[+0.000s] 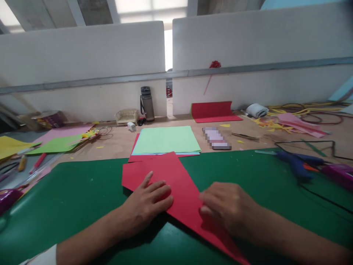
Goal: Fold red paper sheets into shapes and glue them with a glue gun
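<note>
A red sheet of paper (pixel 168 176), folded into a slanted shape, lies on the green mat (pixel 82 191) in front of me. My left hand (pixel 147 202) rests flat on its left part, fingers stretched out and pressing the paper down. My right hand (pixel 226 211) sits on the sheet's lower right part with fingers curled, fingertips pressing along the fold; it is slightly blurred. Behind the red sheet lies a stack of coloured paper (pixel 167 140) with a light green sheet on top.
A blue glue gun (pixel 296 163) and black cable lie at the right. A dark bottle (pixel 147 104), small basket (pixel 127 116) and curled red paper (pixel 213 111) stand by the white partition. Yellow, green and pink sheets (pixel 55 144) and pens lie at left.
</note>
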Motion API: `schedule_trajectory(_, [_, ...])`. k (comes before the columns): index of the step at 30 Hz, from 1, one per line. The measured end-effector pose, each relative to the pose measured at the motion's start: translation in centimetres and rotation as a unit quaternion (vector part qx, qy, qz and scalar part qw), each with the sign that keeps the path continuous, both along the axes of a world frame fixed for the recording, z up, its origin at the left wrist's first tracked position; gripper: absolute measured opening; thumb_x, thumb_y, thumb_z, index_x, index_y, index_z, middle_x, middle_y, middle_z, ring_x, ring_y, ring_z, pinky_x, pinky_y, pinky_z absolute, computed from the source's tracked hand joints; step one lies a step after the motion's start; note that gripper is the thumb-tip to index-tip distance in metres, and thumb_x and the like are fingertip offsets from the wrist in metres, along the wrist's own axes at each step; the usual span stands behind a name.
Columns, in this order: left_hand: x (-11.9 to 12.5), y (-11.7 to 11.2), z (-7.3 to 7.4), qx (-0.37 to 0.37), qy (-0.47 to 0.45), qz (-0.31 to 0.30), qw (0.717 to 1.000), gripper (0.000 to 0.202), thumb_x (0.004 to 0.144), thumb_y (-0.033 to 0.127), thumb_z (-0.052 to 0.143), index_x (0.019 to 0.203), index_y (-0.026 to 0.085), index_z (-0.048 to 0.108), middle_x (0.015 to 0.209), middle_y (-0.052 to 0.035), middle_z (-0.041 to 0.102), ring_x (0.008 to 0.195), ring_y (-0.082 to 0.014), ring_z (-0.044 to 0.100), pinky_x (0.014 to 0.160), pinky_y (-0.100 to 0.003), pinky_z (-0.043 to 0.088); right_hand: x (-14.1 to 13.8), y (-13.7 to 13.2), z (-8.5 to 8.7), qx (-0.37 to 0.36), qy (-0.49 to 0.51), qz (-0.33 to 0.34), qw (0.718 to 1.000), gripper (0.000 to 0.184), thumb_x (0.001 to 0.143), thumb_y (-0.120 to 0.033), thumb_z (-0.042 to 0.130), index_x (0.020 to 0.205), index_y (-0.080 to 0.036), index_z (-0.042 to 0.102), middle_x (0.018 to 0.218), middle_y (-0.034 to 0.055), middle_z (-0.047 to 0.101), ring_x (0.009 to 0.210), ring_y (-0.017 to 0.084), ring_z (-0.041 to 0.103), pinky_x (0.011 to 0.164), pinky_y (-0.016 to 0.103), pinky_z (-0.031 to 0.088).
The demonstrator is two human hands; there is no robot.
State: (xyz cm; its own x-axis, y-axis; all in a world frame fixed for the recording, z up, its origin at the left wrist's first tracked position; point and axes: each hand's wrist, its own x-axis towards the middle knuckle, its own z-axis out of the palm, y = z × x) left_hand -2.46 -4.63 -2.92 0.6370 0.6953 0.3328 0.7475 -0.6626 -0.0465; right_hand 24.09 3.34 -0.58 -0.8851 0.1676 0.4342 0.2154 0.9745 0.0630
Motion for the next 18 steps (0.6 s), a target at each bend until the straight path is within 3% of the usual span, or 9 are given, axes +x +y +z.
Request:
schedule_trajectory(2, [-1.0,0.2,0.1,0.017,-0.037,-0.039,0.998,0.029,0.095,0.014,0.038,0.104,0.027,0.063,0.117,-0.0032,0.065,0.123,-0.0194,0.048,0.113,-0.051,0.008,0.2,1.9,-0.1,0.013,-0.011,-0.038,0.999,0.021,0.088,-0.008,0.040,0.094,-0.014,0.059,0.080,0.0070,0.065,0.072,0.015,0.057,0.064,0.027,0.040])
schedule_trajectory(3, [-1.4,0.4,0.1,0.029,-0.065,-0.041,0.997,0.028,0.094,0.015,0.041,0.098,0.028,0.065,0.118,-0.0025,0.065,0.126,-0.0202,0.045,0.112,-0.053,0.008,0.3,2.9,-0.3,0.034,-0.029,-0.052,0.998,0.029,0.084,-0.002,0.040,0.105,-0.012,0.057,0.095,0.0111,0.066,0.084,0.018,0.059,0.071,0.029,0.043])
schedule_trajectory(6, [-2.2,1.0,0.2,0.030,-0.164,-0.016,0.986,0.025,0.090,0.018,0.049,0.078,0.027,0.069,0.123,-0.0051,0.062,0.130,-0.0245,0.040,0.109,-0.057,0.016,0.3,4.6,-1.3,0.071,-0.070,-0.089,0.991,0.050,0.075,0.003,0.042,0.122,-0.010,0.050,0.124,0.0189,0.057,0.111,0.028,0.053,0.083,0.041,0.045])
schedule_trajectory(9, [-2.4,1.7,0.7,-0.021,-0.264,-0.009,0.964,0.019,0.088,0.025,0.055,0.075,0.022,0.068,0.129,-0.0113,0.056,0.131,-0.0280,0.038,0.103,-0.054,0.033,0.0,4.5,-1.8,0.069,-0.061,-0.095,0.991,0.054,0.075,0.002,0.043,0.127,-0.012,0.048,0.131,0.0194,0.052,0.122,0.033,0.046,0.088,0.051,0.043])
schedule_trajectory(12, [-2.3,2.4,1.1,0.006,-0.318,0.000,0.948,0.015,0.087,0.031,0.059,0.083,0.020,0.067,0.125,-0.0148,0.058,0.127,-0.0280,0.043,0.096,-0.050,0.043,-0.1,3.7,-1.1,0.016,0.019,-0.104,0.994,0.042,0.082,-0.003,0.041,0.121,-0.012,0.053,0.124,0.0184,0.058,0.118,0.031,0.051,0.089,0.050,0.044])
schedule_trajectory(14, [-2.4,2.8,1.1,0.063,-0.297,0.029,0.952,0.015,0.087,0.032,0.058,0.092,0.020,0.066,0.119,-0.0146,0.062,0.124,-0.0278,0.047,0.096,-0.050,0.043,-0.1,3.2,-0.3,-0.104,0.102,-0.152,0.978,0.025,0.089,-0.015,0.040,0.106,-0.014,0.059,0.106,0.0150,0.066,0.100,0.025,0.060,0.082,0.042,0.048])
schedule_trajectory(15, [-2.5,2.9,1.0,0.090,-0.273,0.045,0.957,0.017,0.088,0.031,0.056,0.096,0.020,0.066,0.116,-0.0137,0.064,0.123,-0.0275,0.048,0.097,-0.051,0.042,-0.1,3.0,0.0,-0.199,0.130,-0.177,0.955,0.022,0.092,-0.025,0.041,0.095,-0.015,0.060,0.093,0.0121,0.068,0.087,0.022,0.063,0.074,0.036,0.049])
schedule_trajectory(16, [-2.6,3.1,1.0,0.115,-0.246,0.060,0.961,0.018,0.089,0.030,0.054,0.100,0.020,0.065,0.113,-0.0124,0.066,0.121,-0.0271,0.050,0.099,-0.052,0.040,-0.1,2.9,0.3,-0.314,0.140,-0.200,0.917,0.029,0.092,-0.036,0.040,0.083,-0.016,0.059,0.080,0.0091,0.068,0.074,0.019,0.063,0.065,0.032,0.049])
schedule_trajectory(18, [-2.6,3.3,1.0,0.157,-0.199,0.080,0.964,0.021,0.091,0.026,0.048,0.105,0.021,0.063,0.109,-0.0097,0.068,0.118,-0.0257,0.053,0.102,-0.053,0.035,-0.1,2.7,0.5,-0.555,0.118,-0.222,0.793,0.047,0.089,-0.056,0.037,0.071,-0.017,0.054,0.062,0.0057,0.064,0.055,0.015,0.060,0.049,0.025,0.043])
